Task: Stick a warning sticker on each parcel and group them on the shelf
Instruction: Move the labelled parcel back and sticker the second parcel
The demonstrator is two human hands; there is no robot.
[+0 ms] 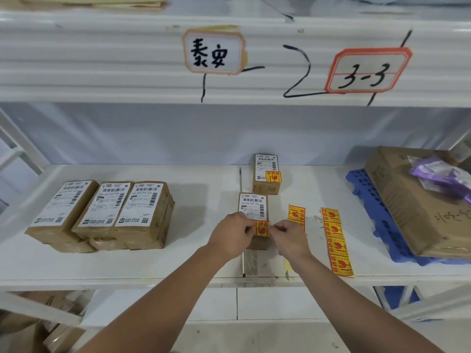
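Observation:
A small brown parcel (253, 207) with a white shipping label lies mid-shelf. Over its near end both hands hold one yellow-and-red warning sticker (262, 229): my left hand (233, 236) pinches its left edge, my right hand (290, 239) pinches its right edge. Behind it stands another small parcel (266, 174) that carries a warning sticker. Three labelled parcels (107, 215) sit side by side at the left, with no warning sticker visible on them. A strip of warning stickers (336, 240) lies to the right, and a shorter strip (296, 215) is partly hidden by my right hand.
A large cardboard box (413, 207) with a purple packet (443, 174) on top rests on a blue plastic pallet (372, 212) at the right. The white shelf board (198, 250) has an upper shelf beam with handwritten tags above it. Cardboard lies below at the lower left.

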